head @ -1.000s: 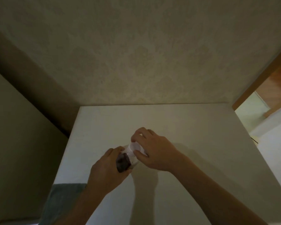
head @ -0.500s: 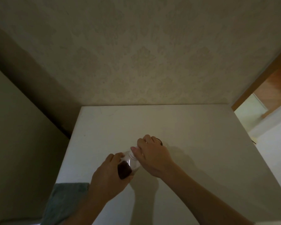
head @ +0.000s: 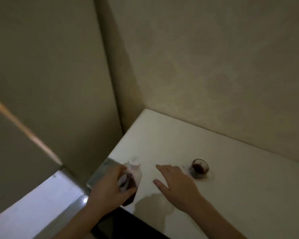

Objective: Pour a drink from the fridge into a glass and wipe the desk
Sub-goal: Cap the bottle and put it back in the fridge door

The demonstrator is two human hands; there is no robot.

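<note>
- Desk point(head: 231, 178): white top, set into a corner of the beige walls; its left edge and near-left corner are in view.
- Bottle point(head: 130, 180): clear plastic with a white cap, holding dark red drink in its lower part; it stands at the left edge of the desk, near the near-left corner, tilted slightly. The frame is blurred here, so whether its base rests on the desk cannot be told.
- Left hand point(head: 109, 185): fingers and thumb curled round the lower body of the bottle, gripping it from the left side.
- Right hand point(head: 176, 183): fingers spread and straight, palm down, holding nothing; it lies over the desk between the bottle and the glass, apart from both. Whether it touches the top cannot be told.
- Glass point(head: 199, 168): small, clear, upright on the desk, to the right of the right hand, well in from the edges; dark red drink fills its lower part.
- Cloth point(head: 102, 169): grey-green, lying over the left edge of the desk, just behind the left hand.
</note>
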